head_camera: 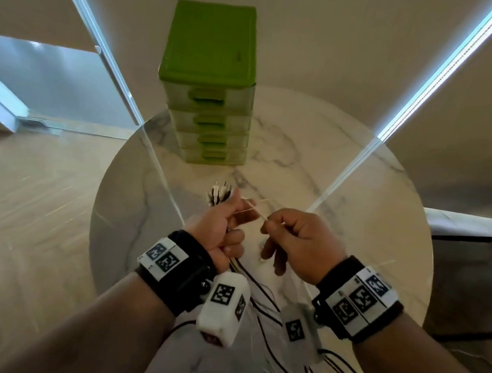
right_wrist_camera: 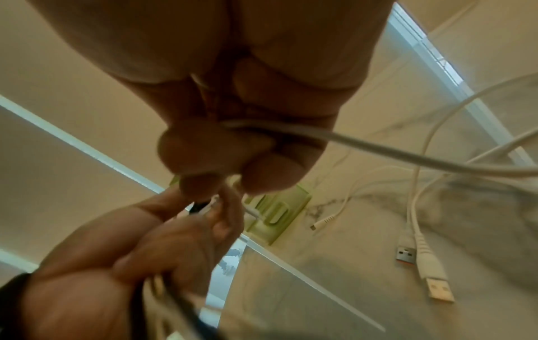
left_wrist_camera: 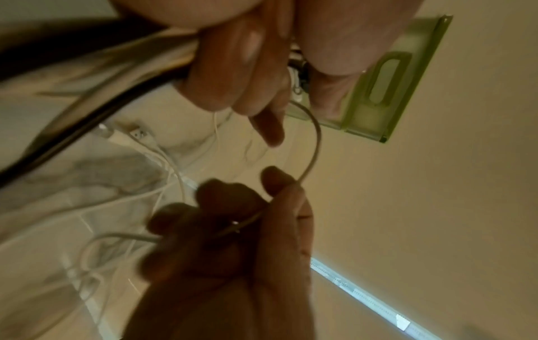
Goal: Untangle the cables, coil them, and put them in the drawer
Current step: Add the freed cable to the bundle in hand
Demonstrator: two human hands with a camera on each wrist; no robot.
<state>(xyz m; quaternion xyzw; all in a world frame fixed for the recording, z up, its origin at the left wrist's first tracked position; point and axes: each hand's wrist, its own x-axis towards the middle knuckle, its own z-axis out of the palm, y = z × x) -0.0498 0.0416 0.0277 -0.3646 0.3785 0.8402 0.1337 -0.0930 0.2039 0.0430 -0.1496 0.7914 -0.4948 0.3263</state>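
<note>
My left hand (head_camera: 225, 223) grips a bundle of black and white cables (head_camera: 219, 195), their plug ends sticking up above the fist and the rest trailing down past the wrist. A thin white cable (head_camera: 256, 210) runs from that fist to my right hand (head_camera: 291, 236), which pinches it between thumb and forefinger. In the left wrist view the white cable (left_wrist_camera: 316, 142) arcs between both hands. In the right wrist view it (right_wrist_camera: 378, 149) leaves my right hand (right_wrist_camera: 232, 147) toward the table. The green drawer unit (head_camera: 207, 91) stands behind, all drawers closed.
The round marble table (head_camera: 346, 172) carries loose white cable ends with USB plugs (right_wrist_camera: 422, 264) at my right. More black, red and white cables (head_camera: 296, 358) hang over the near edge. Wooden floor lies to the left, a dark seat at the right.
</note>
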